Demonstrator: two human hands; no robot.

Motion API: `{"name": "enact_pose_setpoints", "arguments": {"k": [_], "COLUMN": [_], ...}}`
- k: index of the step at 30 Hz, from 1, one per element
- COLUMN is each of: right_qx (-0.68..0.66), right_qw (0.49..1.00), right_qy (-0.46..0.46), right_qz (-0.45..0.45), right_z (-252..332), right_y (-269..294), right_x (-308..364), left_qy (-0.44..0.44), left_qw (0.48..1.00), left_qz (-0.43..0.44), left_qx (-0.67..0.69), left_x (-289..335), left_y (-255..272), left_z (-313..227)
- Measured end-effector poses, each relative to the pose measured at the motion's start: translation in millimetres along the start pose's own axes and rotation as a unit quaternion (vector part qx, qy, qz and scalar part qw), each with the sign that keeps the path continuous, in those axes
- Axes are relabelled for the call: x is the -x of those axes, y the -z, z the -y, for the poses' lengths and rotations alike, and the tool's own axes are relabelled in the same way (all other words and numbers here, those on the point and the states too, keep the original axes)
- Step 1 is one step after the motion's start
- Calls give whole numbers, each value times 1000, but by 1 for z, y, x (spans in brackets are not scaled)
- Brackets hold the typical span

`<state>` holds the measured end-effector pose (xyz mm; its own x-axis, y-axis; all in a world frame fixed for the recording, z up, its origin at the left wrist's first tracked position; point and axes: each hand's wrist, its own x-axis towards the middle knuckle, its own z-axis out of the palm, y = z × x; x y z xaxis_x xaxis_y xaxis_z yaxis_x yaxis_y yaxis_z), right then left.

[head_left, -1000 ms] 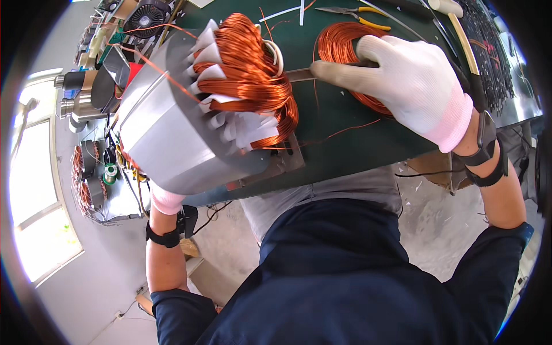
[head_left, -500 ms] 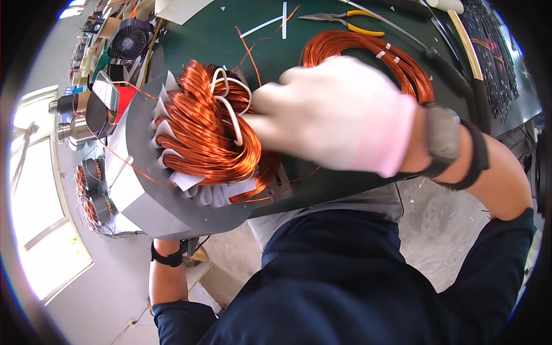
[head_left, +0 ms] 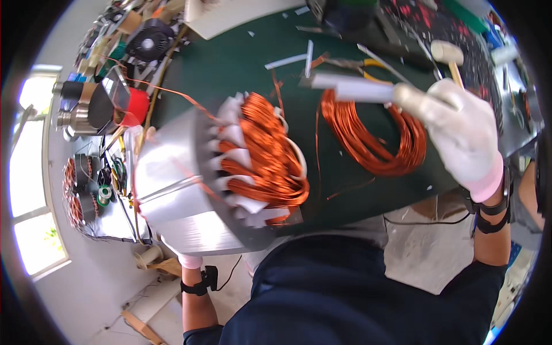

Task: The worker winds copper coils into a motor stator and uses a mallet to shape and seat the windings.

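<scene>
A motor stator (head_left: 178, 190), a bright metal cylinder, lies on its side, with copper windings (head_left: 267, 155) and white slot papers at its end. White tubing loops along the windings. My left hand (head_left: 187, 260), in a white glove, is at the stator's lower edge; the stator hides its fingers. To the right, above the table, my white-gloved right hand (head_left: 463, 132) is closed, pinching a white strip (head_left: 362, 91) that points left and is smeared by motion. Beneath the strip lies a coil of copper wire (head_left: 374, 152).
Yellow-handled pliers (head_left: 372, 72) lie beyond the coil on the green table (head_left: 230, 63). A pale-headed mallet (head_left: 447, 53) is at the far right. On the left stand a small fan (head_left: 149, 41), metal flasks (head_left: 75, 119) and a solder spool (head_left: 104, 195).
My right hand has moved away from the windings to the right and now holds a white strip. The stator has turned, showing more of its metal side, and the view has shifted.
</scene>
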<state>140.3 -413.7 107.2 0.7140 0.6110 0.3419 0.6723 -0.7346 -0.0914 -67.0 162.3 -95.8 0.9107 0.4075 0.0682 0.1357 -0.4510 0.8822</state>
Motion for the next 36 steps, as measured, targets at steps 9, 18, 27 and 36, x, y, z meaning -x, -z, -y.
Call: {"name": "enact_pose_setpoints", "arguments": {"k": [9,18,27,36], "right_qx": [80,-87,128,21], "right_qw": [992,966,951,964], "right_qy": [-94,-241,-270,-264], "right_qz": [-1,23,76,-27], "right_z": [-48,-31,-48,-13], "right_y": [-19,-17,-66,-27], "right_x": [-171,31,84,80], "left_qy": [-164,-213,-222,-86], "left_qw": [949,940,946,931], "left_qz": [-20,-41,-51,215], "left_qx": [-267,-262,-229,283], "left_x": [-28,-32,-31,-78], "left_y": [-63,-75,-75,-105], "left_z": [-118,-130,-143,-201]}}
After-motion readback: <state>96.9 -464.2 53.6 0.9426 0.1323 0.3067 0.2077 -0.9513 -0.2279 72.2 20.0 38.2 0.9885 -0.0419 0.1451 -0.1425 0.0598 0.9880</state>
